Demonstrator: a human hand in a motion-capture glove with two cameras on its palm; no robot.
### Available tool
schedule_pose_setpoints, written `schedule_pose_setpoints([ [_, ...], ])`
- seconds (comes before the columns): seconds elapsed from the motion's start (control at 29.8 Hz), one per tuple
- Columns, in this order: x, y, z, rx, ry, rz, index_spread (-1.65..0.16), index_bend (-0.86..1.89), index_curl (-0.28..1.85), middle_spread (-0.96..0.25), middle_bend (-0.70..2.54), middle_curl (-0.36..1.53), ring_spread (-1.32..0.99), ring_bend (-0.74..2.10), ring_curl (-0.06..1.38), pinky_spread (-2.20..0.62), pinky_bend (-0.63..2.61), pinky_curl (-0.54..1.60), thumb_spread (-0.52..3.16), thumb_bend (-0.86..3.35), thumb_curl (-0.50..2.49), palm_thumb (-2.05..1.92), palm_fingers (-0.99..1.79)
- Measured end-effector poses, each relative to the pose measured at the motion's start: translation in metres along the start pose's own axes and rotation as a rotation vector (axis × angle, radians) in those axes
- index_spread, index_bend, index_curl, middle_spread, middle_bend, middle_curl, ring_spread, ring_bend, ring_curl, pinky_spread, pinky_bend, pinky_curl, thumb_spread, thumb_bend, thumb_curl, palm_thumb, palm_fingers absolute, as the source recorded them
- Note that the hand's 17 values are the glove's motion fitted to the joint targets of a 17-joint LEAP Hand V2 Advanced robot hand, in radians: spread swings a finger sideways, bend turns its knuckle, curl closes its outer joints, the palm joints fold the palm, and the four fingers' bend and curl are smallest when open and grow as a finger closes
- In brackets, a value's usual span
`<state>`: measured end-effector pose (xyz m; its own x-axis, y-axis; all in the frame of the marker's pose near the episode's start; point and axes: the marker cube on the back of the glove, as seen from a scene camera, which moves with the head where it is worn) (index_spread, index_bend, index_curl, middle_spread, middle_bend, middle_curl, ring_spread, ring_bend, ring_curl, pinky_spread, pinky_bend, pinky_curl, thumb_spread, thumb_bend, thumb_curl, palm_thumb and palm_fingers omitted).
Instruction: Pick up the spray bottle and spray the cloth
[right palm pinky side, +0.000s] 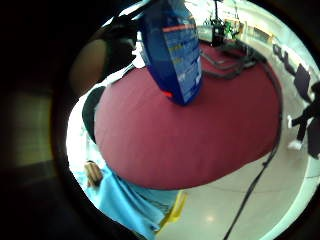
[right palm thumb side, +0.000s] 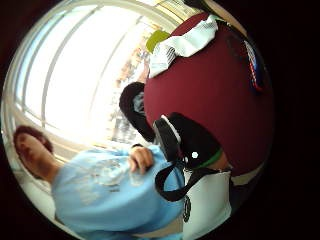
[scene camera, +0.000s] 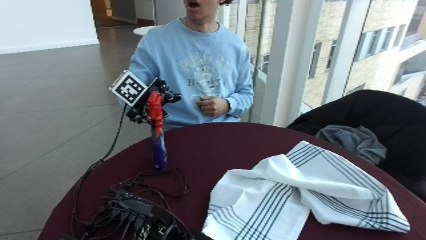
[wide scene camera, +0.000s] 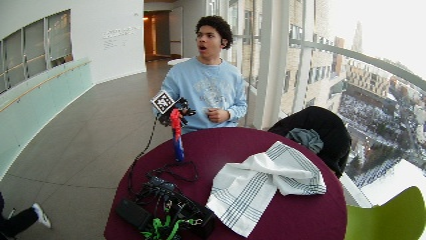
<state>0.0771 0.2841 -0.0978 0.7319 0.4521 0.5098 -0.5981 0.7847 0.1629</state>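
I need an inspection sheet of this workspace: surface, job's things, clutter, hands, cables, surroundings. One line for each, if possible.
Surface: round table with dark red cloth cover.
Job's things: spray bottle, blue with red head, upright near the table edge; white striped cloth lies crumpled, apart from it.
Clutter: black electronics box at the near edge.
Hands: gloved right hand grips the bottle's head; bare hand at the chest.
Cables: black cables beside the bottle base.
Surroundings: black chair with grey garment; windows; green chair.

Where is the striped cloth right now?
In the outside view the striped cloth lies crumpled on the maroon table, apart from the spray bottle, which stands near the far edge.
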Motion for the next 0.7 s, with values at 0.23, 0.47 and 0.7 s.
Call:
schedule_pose_setpoints([
  [0.23,0.005,-0.005,-0.009,0.101,-0.168,-0.027,-0.4,0.06,0.16,-0.04,0.3,0.39,-0.02,0.39,0.32,0.21,0.33,0.35,1.16,-0.02,0.27,0.58,0.58],
  [0.47,0.015,0.001,-0.016,0.145,-0.232,0.018,-0.4,0.06,0.15,-0.04,0.32,0.41,-0.01,0.45,0.36,0.21,0.36,0.37,1.15,-0.02,0.28,0.6,0.56],
  [0.7,0.036,-0.025,-0.016,0.273,-0.365,0.169,-0.4,0.07,0.14,-0.04,0.31,0.41,0.0,0.44,0.36,0.21,0.42,0.39,1.14,-0.02,0.28,0.59,0.5],
])
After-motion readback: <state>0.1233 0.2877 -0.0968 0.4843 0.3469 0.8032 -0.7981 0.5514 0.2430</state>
